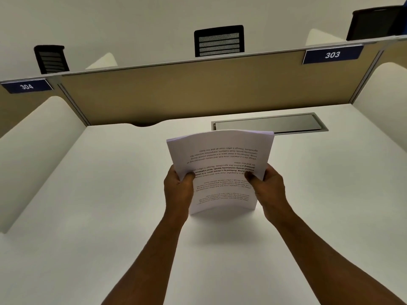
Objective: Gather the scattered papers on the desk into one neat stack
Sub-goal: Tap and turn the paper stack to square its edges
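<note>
Fingers [189, 176] around upright papers' [220, 164] sides

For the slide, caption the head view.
Both hands, left hand and right hand, hold the paper stack upright on the white desk.

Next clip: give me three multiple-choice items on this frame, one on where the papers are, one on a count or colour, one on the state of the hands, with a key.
1. Where is the paper stack?
A. Flat by the cable hatch
B. Stood on edge on the desk, between both hands
C. On a chair

2. How many number signs show on the divider?
A. One
B. Two
C. Four

3. What are the hands doing?
A. Both grip the stack
B. Only the left grips
C. Both rest open

Key: 1 B, its lower edge meets the desk; 2 B, 304 and 303; 3 A, left hand and right hand curl round its sides.
</note>
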Demonstrator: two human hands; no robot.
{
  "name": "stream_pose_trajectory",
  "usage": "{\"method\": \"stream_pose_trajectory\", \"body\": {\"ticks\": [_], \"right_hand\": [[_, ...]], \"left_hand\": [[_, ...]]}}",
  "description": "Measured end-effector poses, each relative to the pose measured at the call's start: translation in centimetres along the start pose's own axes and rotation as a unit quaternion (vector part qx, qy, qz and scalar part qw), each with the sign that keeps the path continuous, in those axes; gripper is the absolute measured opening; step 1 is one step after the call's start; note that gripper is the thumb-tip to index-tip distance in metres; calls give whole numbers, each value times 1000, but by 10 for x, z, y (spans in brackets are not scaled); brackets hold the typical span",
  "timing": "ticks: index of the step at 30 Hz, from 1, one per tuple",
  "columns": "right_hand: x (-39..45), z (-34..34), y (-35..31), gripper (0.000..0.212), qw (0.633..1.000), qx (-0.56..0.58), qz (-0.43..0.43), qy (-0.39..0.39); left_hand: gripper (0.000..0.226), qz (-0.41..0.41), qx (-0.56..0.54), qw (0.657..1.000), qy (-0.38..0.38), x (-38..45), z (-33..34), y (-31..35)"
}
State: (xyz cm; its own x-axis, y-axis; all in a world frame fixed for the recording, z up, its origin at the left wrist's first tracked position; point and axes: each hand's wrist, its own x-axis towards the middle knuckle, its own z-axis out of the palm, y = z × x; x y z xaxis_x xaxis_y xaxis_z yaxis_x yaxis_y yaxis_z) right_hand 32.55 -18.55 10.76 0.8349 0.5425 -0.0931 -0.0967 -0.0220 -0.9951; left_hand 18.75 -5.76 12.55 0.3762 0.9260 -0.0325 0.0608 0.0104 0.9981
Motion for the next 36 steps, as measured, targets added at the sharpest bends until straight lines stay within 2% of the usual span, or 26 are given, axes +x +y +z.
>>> {"method": "stream_pose_trajectory", "body": {"ticks": [3, 11, 17, 20, 25, 32, 36], "right_hand": [[2, 3, -3, 25, 1000, -1, -20, 20], [5, 11, -3, 27, 1000, -12, 0, -11], [8, 4, -16, 27, 999, -12, -41, -10], [8, 1, -8, 29, 1000, -2, -13, -15], [6, 4, -1, 30, 999, -27, 7, -24], [8, 0, -23, 31, 999, -31, -36, -18], [7, 0, -10, 28, 999, -19, -6, -34]], "left_hand": [[33, 4, 10, 1000, 4, 4, 2, -2], [26, -19, 18, 1000, 8, 7, 8, -3], [25, 24, 3, 999, -22, 11, 4, 9], [29, 3, 22, 999, -43, 10, 4, 1], [25, -23, 12, 999, -34, 6, 4, -6], [24, 28, -6, 999, -33, 12, 0, 11], [29, -17, 34, 999, -33, 11, 2, -7]]}}
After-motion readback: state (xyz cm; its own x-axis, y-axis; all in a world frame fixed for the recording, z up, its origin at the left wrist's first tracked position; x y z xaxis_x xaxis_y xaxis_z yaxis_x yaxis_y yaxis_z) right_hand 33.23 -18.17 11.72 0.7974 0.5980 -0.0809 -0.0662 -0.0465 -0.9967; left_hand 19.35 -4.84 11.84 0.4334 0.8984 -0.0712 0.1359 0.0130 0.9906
